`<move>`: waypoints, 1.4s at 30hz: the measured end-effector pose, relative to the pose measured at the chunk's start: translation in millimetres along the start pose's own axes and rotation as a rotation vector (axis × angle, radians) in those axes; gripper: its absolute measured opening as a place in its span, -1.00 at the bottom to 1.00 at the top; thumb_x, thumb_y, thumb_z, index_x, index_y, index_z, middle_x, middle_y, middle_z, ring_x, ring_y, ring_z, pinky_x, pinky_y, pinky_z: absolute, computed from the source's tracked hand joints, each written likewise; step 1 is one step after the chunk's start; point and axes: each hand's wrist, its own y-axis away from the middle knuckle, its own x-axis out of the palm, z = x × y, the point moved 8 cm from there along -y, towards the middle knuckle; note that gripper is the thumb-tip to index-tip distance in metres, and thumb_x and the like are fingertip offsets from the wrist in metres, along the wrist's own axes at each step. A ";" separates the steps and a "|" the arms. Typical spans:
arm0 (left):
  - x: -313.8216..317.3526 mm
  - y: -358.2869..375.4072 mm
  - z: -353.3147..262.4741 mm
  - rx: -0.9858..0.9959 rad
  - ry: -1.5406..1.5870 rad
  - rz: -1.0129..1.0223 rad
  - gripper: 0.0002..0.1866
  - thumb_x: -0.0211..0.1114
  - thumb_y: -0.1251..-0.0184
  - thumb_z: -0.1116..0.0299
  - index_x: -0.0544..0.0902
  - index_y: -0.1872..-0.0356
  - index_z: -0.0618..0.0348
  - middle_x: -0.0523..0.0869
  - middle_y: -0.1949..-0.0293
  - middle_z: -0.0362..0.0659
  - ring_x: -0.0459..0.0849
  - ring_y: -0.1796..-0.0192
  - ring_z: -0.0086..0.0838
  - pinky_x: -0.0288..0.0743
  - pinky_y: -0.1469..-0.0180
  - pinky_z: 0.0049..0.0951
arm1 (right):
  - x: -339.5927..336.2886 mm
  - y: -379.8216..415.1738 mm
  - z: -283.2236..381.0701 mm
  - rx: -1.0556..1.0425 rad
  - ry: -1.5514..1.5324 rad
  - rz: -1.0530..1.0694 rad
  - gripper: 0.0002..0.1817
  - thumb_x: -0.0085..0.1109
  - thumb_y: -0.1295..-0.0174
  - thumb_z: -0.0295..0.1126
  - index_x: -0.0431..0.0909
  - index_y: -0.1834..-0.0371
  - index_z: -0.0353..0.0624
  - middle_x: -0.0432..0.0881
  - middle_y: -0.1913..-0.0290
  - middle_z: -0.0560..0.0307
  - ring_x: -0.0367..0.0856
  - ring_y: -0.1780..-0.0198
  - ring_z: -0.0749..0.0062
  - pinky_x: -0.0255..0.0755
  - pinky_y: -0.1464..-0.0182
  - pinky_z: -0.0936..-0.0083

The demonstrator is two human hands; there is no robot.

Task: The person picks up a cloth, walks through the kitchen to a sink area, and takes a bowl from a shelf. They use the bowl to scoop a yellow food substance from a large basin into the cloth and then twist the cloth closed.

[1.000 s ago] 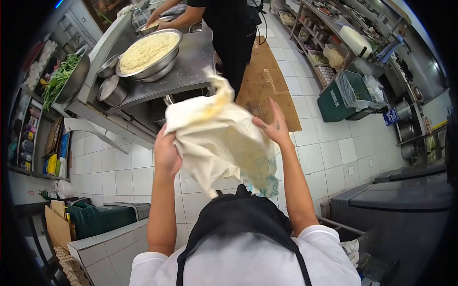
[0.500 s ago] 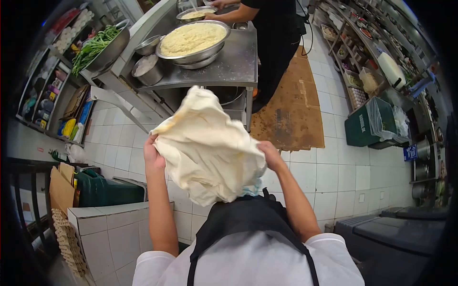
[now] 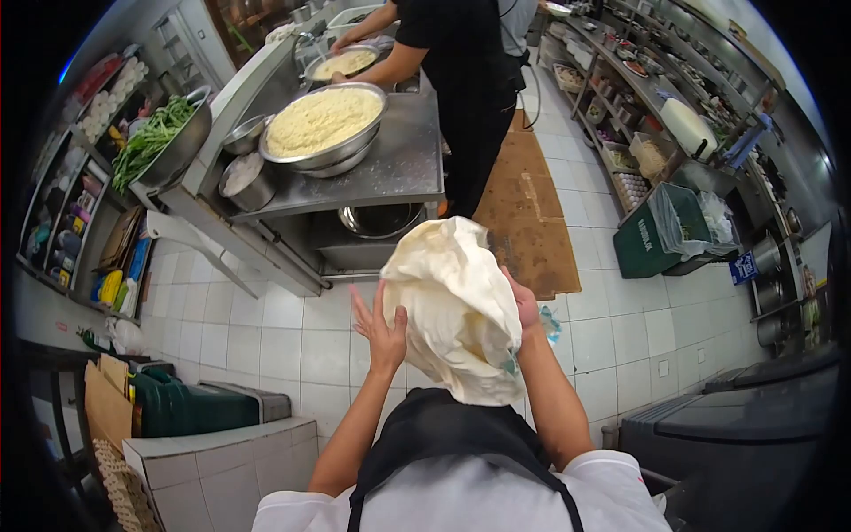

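Note:
A crumpled off-white cloth [image 3: 454,306] hangs in front of my black apron, above the tiled floor. My right hand [image 3: 523,303] holds its right side, with the fingers partly hidden by the folds. At the cloth's left edge, my left hand [image 3: 383,332] has its fingers spread and thumb apart; it is not gripping the cloth. Beyond the cloth stands a steel table [image 3: 409,146] bearing a large metal bowl [image 3: 377,126] heaped with a pale yellow, crumbly mass [image 3: 324,122].
A person in black [image 3: 465,89] works at the table's far end, hands at a smaller bowl [image 3: 346,64]. Flattened cardboard [image 3: 530,217] covers the floor by that person. Greens [image 3: 158,137] fill a bowl at left. A green bin [image 3: 645,239] and loaded shelves line the right.
The cloth has gone from spread between both hands to bunched up, further right. My left hand has let go of its edge and opened. The view has shifted.

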 end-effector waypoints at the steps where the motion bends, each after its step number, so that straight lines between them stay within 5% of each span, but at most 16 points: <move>1: 7.6 -2.2 -0.9 0.020 0.008 0.005 -0.36 -0.04 -0.23 -0.10 0.17 -0.28 -0.03 -0.21 -0.35 0.12 -0.25 -0.37 0.03 -0.36 -0.24 0.19 | 4.5 7.0 6.4 -0.028 -0.039 0.054 -0.52 -0.28 -0.32 -0.13 0.30 -0.12 -0.29 0.45 -0.06 -0.05 0.47 -0.05 0.24 0.32 -0.14 0.38; 5: 90.1 7.9 -34.9 0.052 0.694 0.555 -0.39 0.01 -0.28 0.16 0.07 -0.30 0.09 0.14 -0.27 0.13 0.10 -0.33 -0.18 -0.03 -0.29 -0.46 | 21.9 34.1 28.7 -0.210 -0.074 0.159 -0.55 -0.27 -0.32 -0.17 0.31 -0.11 -0.29 0.46 -0.05 -0.04 0.45 -0.06 0.22 0.27 -0.18 0.36; 8: 136.3 24.2 -61.2 0.289 0.383 0.607 -0.46 0.10 -0.23 0.26 0.23 -0.22 0.17 0.36 -0.15 0.08 0.35 -0.19 -0.26 0.19 -0.18 -0.43 | 17.7 57.1 44.2 -0.274 -0.184 0.238 -0.55 -0.25 -0.32 -0.15 0.35 -0.07 -0.28 0.49 -0.01 -0.05 0.48 -0.03 0.22 0.32 -0.13 0.36; 10: 169.1 41.3 -68.5 0.135 0.350 0.942 -0.60 0.18 -0.17 0.32 0.44 -0.03 0.24 0.56 0.05 0.02 0.53 0.00 -0.33 0.33 -0.04 -0.45 | 3.9 77.9 66.2 -0.393 -0.162 0.217 -0.53 -0.25 -0.31 -0.12 0.35 -0.07 -0.30 0.47 -0.02 -0.08 0.47 -0.03 0.19 0.30 -0.14 0.32; 12: 162.9 35.1 -76.5 0.070 0.360 0.928 -0.67 0.20 -0.14 0.36 0.50 0.07 0.26 0.59 0.12 -0.01 0.56 0.05 -0.34 0.36 0.01 -0.47 | -7.3 125.6 113.8 -0.646 -0.018 0.160 -0.47 -0.26 -0.30 -0.07 0.31 -0.08 -0.34 0.42 -0.06 -0.14 0.41 -0.08 0.12 0.25 -0.17 0.23; 14: 151.7 24.3 -75.1 0.000 0.368 0.910 -0.74 0.21 -0.11 0.40 0.55 0.16 0.27 0.63 0.19 -0.03 0.58 0.10 -0.35 0.39 0.07 -0.49 | -1.6 167.8 151.1 -0.732 0.165 -0.092 -0.41 -0.32 -0.30 -0.01 0.27 -0.10 -0.37 0.41 -0.07 -0.17 0.41 -0.08 0.12 0.27 -0.16 0.22; 16: 131.2 2.9 -91.2 0.291 0.181 0.694 -0.74 0.22 -0.06 0.45 0.56 0.18 0.26 0.64 0.24 -0.02 0.61 0.15 -0.35 0.41 0.10 -0.50 | -52.3 202.8 168.7 -0.674 0.268 -0.435 -0.38 -0.34 -0.30 0.03 0.34 -0.03 -0.39 0.48 0.00 -0.13 0.49 0.00 0.20 0.36 -0.07 0.31; 19: 103.2 4.3 -143.3 0.292 0.310 0.561 -0.76 0.18 -0.06 0.48 0.56 0.19 0.24 0.64 0.27 -0.03 0.62 0.17 -0.31 0.41 0.11 -0.50 | -113.4 247.0 181.9 -0.614 0.863 -0.856 -0.43 -0.24 -0.29 0.01 0.49 0.19 -0.38 0.59 0.25 0.04 0.57 0.25 0.44 0.43 0.16 0.53; 21: 103.4 15.3 -163.0 0.250 0.303 0.632 -0.74 0.12 -0.03 0.54 0.57 0.19 0.22 0.65 0.26 -0.04 0.60 0.14 -0.28 0.38 0.04 -0.46 | -141.0 267.4 187.0 -0.565 1.264 -1.132 -0.56 -0.21 -0.32 -0.10 0.53 0.26 -0.26 0.53 0.44 0.22 0.39 0.47 0.64 0.32 0.36 0.67; 24: 128.9 34.8 -171.6 0.300 0.245 0.731 -0.63 0.00 0.08 0.64 0.58 0.19 0.18 0.65 0.25 -0.06 0.56 0.07 -0.24 0.25 -0.13 -0.35 | -85.2 266.9 175.1 -0.976 1.410 -0.975 -0.29 0.17 -0.02 0.05 0.27 -0.12 -0.23 0.41 -0.01 -0.02 0.37 -0.02 0.27 0.30 0.01 0.40; 27: 153.5 59.3 -208.3 0.437 0.197 0.836 -0.50 -0.08 0.23 0.70 0.59 0.18 0.10 0.64 0.21 -0.11 0.52 0.00 -0.26 0.03 -0.27 -0.18 | -40.9 222.9 152.9 -0.892 1.854 -0.578 0.00 0.42 0.32 0.01 0.14 -0.22 -0.19 0.25 -0.16 -0.11 0.12 -0.25 -0.03 0.05 -0.23 0.21; 31: 158.7 72.8 -249.5 0.589 0.047 0.875 -0.42 -0.08 0.33 0.69 0.61 0.17 -0.02 0.62 0.16 -0.20 0.48 -0.06 -0.37 -0.17 -0.30 0.03 | -86.1 180.9 137.5 -0.508 1.878 -0.318 -0.52 0.14 0.31 -0.56 0.48 0.14 -0.21 0.50 0.25 0.04 0.45 0.11 0.11 0.29 0.07 0.34; 34: 124.4 39.3 -245.1 0.661 -0.174 0.438 -0.49 0.04 0.29 0.65 0.58 0.17 0.01 0.55 0.11 -0.18 0.46 -0.04 -0.26 -0.09 -0.23 0.10 | -69.2 188.2 164.0 -0.512 1.828 -0.327 -0.62 0.13 0.30 -0.57 0.52 0.26 -0.26 0.49 0.38 -0.01 0.49 0.25 0.14 0.36 0.18 0.48; 39: 114.2 6.6 -131.7 0.276 -0.139 -0.033 -0.75 0.09 -0.01 0.56 0.48 0.20 0.21 0.51 0.19 -0.05 0.47 0.05 -0.27 0.29 0.00 -0.32 | -7.0 177.0 168.1 -0.468 1.786 -0.182 -0.70 0.13 0.24 -0.62 0.48 0.32 -0.27 0.51 0.19 -0.03 0.48 0.12 0.15 0.35 0.11 0.43; 40: 122.7 4.7 -121.9 0.285 -0.149 -0.025 -0.75 0.09 -0.01 0.56 0.48 0.20 0.21 0.51 0.19 -0.05 0.47 0.05 -0.27 0.29 0.00 -0.32 | 13.5 175.8 173.2 -0.646 1.711 -0.125 -0.71 0.13 0.25 -0.62 0.47 0.34 -0.28 0.48 0.12 -0.03 0.47 0.09 0.14 0.35 0.08 0.42; 42: 166.5 -2.0 -83.2 -0.234 0.454 0.237 -0.67 0.18 -0.08 0.48 0.42 0.09 0.26 0.51 0.18 -0.05 0.45 0.05 -0.31 0.32 0.00 -0.41 | 11.4 169.2 183.7 -0.859 1.522 -0.106 -0.75 0.14 0.22 -0.63 0.43 0.38 -0.28 0.46 0.01 -0.06 0.48 0.06 0.14 0.35 0.06 0.41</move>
